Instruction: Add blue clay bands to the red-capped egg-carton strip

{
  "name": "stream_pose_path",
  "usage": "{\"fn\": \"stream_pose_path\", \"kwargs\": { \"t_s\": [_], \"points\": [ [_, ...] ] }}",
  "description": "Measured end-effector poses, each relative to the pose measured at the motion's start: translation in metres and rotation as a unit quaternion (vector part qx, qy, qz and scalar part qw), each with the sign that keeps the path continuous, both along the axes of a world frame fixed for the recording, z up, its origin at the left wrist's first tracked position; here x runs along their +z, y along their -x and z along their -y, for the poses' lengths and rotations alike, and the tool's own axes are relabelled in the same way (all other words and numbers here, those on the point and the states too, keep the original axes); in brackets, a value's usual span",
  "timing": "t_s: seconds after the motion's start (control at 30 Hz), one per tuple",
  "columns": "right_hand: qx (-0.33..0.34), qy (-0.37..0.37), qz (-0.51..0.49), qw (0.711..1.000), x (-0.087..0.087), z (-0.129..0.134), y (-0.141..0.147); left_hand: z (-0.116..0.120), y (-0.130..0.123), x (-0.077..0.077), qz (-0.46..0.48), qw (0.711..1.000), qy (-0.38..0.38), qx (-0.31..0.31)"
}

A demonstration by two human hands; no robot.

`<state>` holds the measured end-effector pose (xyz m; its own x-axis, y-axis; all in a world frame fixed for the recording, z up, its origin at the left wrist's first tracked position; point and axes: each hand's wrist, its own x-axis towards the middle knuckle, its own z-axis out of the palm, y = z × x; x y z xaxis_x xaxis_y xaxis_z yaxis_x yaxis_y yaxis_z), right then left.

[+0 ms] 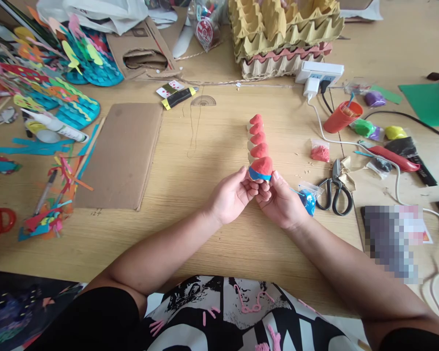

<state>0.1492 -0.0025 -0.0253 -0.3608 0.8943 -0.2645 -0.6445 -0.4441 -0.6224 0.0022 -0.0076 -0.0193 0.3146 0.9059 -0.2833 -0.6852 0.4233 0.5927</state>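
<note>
A strip of egg-carton cups [260, 166] runs away from me over the middle of the table, its bumps covered in red. Blue material bands the lower edge of the nearest bump. My left hand [232, 196] holds the near end from the left, thumb at its side and fingers curled beneath. On the right side, my right hand [282, 201] grips the same end between thumb and fingers. A bag of blue clay [309, 201] lies just right of my right hand, and a bag of red clay [319, 151] is farther back.
Black-handled scissors [335, 190], an orange cup [342, 117] and a white cable are at the right. Stacked egg trays [281, 39] and a power strip [321, 72] stand at the back. Cardboard [119, 153], a glue bottle [58, 126] and paper scraps lie left.
</note>
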Motion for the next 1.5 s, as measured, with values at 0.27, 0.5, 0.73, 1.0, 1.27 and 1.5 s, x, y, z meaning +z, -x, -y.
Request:
{"fn": "stream_pose_path", "kwargs": {
  "t_s": [0.27,0.5,0.73,1.0,1.27,1.5],
  "points": [
    [-0.005,0.019,-0.002,1.0,-0.003,0.0,0.0,0.001,-0.002,0.002,-0.047,0.998,-0.043,0.011],
    [-0.014,0.032,-0.022,0.999,-0.006,-0.003,-0.003,0.003,-0.004,-0.006,-0.09,0.995,-0.033,0.021],
    [-0.005,0.03,-0.012,0.999,-0.007,-0.001,-0.003,0.006,-0.005,-0.003,-0.113,0.991,-0.06,0.045],
    [-0.001,0.027,-0.007,1.0,-0.005,0.0,-0.001,0.004,-0.002,0.0,-0.082,0.994,-0.075,0.018],
    [0.0,0.01,-0.029,1.0,-0.004,0.0,0.0,0.001,-0.001,0.002,-0.032,0.999,-0.029,0.021],
    [0.003,0.009,-0.028,1.0,-0.003,0.001,0.0,0.001,-0.001,0.004,-0.018,0.999,-0.036,0.015]
  ]
}}
